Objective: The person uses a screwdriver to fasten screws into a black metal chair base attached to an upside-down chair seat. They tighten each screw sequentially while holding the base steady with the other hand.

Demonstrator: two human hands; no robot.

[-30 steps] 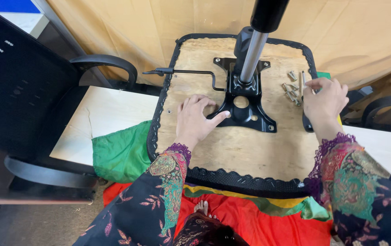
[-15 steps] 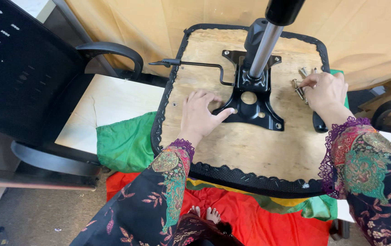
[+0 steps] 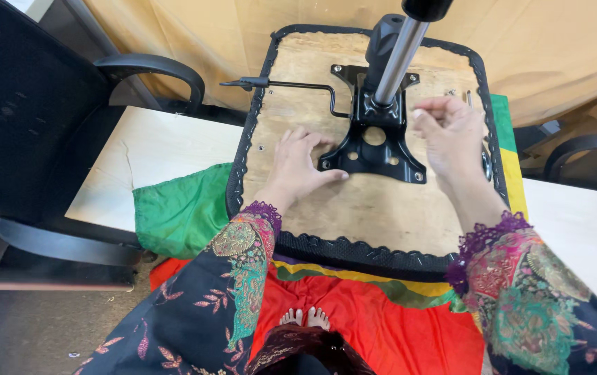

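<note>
Both hands flank the black metal seat plate (image 3: 375, 142) — left hand (image 3: 298, 167) flat and open beside it, right hand (image 3: 451, 135) nearer its right edge, grip pinched on something too small to tell.

A tan curtain (image 3: 562, 48) hangs behind the pale desk (image 3: 152, 167). A black mesh chair (image 3: 27, 125) stands left, over grey floor (image 3: 27, 333).

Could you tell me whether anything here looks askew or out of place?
Yes: the black mounting plate sits slightly rotated on the upturned chair seat, and a bare screw hole shows beside the left hand.
</note>
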